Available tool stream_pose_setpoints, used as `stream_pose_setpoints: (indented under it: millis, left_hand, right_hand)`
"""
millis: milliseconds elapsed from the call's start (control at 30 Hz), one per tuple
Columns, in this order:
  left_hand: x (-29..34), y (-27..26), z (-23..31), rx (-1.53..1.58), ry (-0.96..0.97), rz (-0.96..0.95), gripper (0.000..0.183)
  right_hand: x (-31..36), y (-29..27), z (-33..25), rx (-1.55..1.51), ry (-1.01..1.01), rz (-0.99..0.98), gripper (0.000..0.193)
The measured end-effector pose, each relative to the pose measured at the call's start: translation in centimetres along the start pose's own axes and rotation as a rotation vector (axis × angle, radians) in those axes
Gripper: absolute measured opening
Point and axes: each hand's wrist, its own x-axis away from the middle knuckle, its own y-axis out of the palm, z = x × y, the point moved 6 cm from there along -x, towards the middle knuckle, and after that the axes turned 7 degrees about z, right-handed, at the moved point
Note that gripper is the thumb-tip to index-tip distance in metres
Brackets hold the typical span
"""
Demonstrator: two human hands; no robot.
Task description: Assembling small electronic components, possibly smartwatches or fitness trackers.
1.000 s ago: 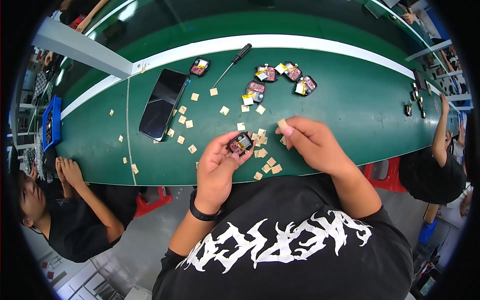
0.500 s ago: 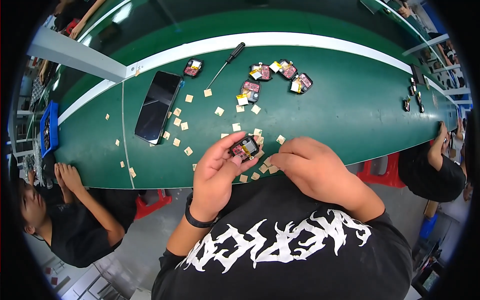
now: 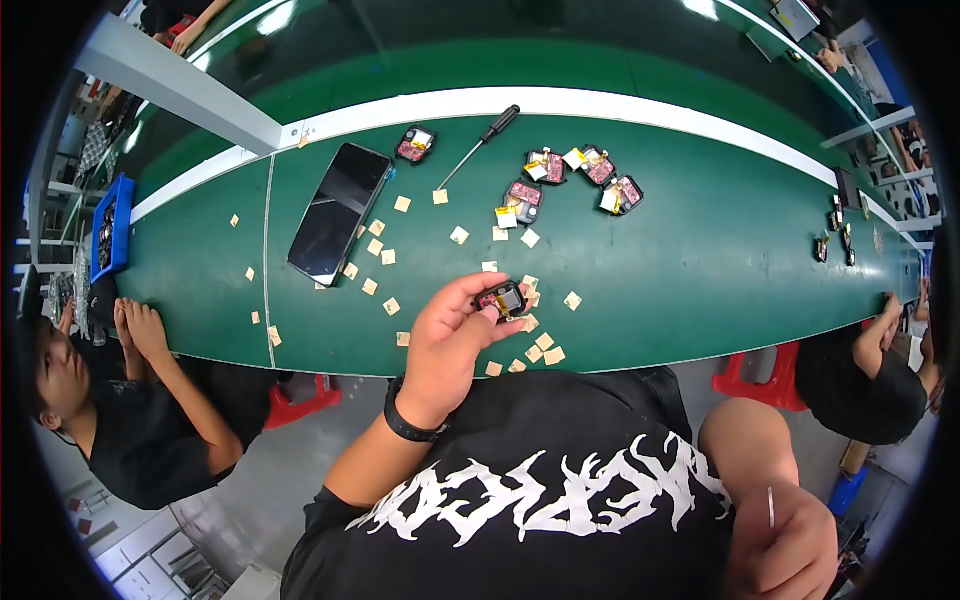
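My left hand [image 3: 448, 338] holds an opened black watch-like case [image 3: 511, 297] above the near edge of the green table, thumb on its rim. A red circuit board and a silvery-grey part show inside the case. Down at the right, close to my body, my right hand [image 3: 788, 545] is closed, with a thin pale sliver [image 3: 771, 507] standing out of its fingers; its exact kind I cannot make out. Small cream adhesive squares [image 3: 555, 356] lie loose around and under the left hand.
Several similar opened cases [image 3: 523, 201] with white battery packs lie farther back. A screwdriver [image 3: 482, 145], a black phone [image 3: 340, 214] and another case [image 3: 415, 144] are left of them. A blue bin [image 3: 113, 228] stands far left. People sit at both sides.
My right hand has left the squares beside the case and swung down and right toward my body, a thin sliver now showing in it. The left hand still holds the case.
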Motion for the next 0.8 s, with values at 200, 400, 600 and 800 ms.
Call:
stream_pose_setpoints:
  millis: [200, 400, 600, 800]
  left_hand:
    - [0.2, -0.5, -0.5, 0.007, 0.027, 0.022, 0.039]
    - [0.0, -0.2, -0.1, 0.003, 0.028, -0.015, 0.039]
    - [0.3, -0.4, -0.3, 0.003, 0.010, 0.013, 0.039]
    - [0.6, 0.7, 0.8, 0.046, -0.064, 0.028, 0.046]
  right_hand:
    - [0.3, -0.3, 0.2, 0.041, -0.030, 0.041, 0.031]
    - [2.8, -2.4, -5.8, -0.157, -0.319, -0.030, 0.016]
    - [0.9, -2.0, 0.7, -0.156, 0.238, 0.021, 0.018]
    - [10.2, -4.8, 5.6, 0.930, 0.832, -0.499, 0.030]
